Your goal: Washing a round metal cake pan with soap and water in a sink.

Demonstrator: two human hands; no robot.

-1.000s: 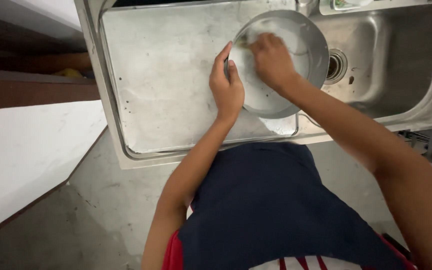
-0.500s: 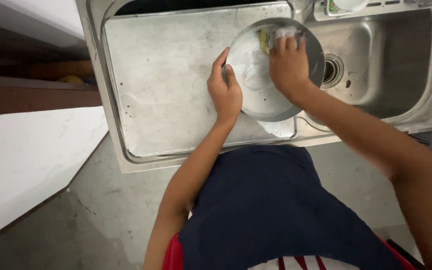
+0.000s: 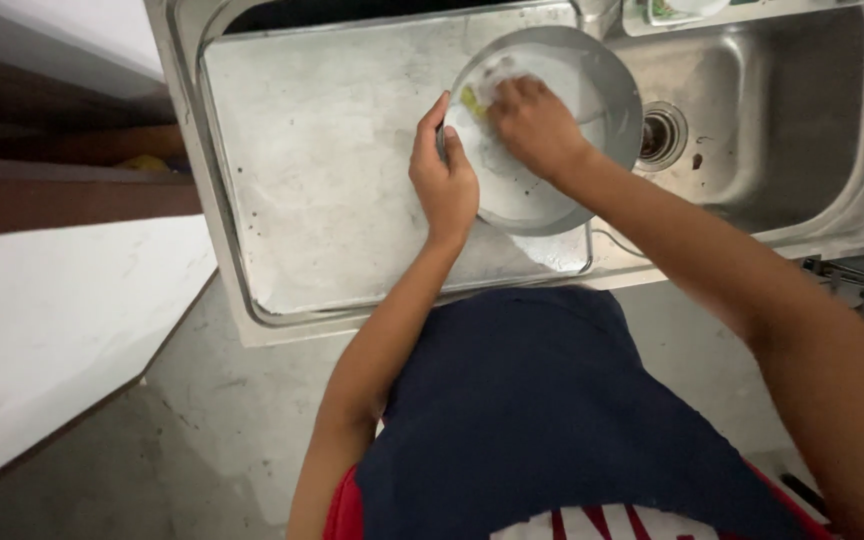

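A round steel plate (image 3: 592,90) is held over the divide between the sink's drainboard and its basin. My left hand (image 3: 444,180) grips the plate's left rim, thumb on the inside. My right hand (image 3: 534,122) presses a soapy yellow-green sponge (image 3: 472,98) against the plate's inner face at its upper left. Most of the sponge is hidden under my fingers, with white foam around it.
The steel drainboard (image 3: 332,170) lies to the left, the sink basin (image 3: 772,130) with its drain (image 3: 662,135) to the right. A small dish (image 3: 677,10) sits on the back ledge. A white countertop (image 3: 42,330) is at the lower left, with grey floor below.
My right hand with the sponge has moved across the plate toward its upper left. My left hand keeps its grip on the rim.
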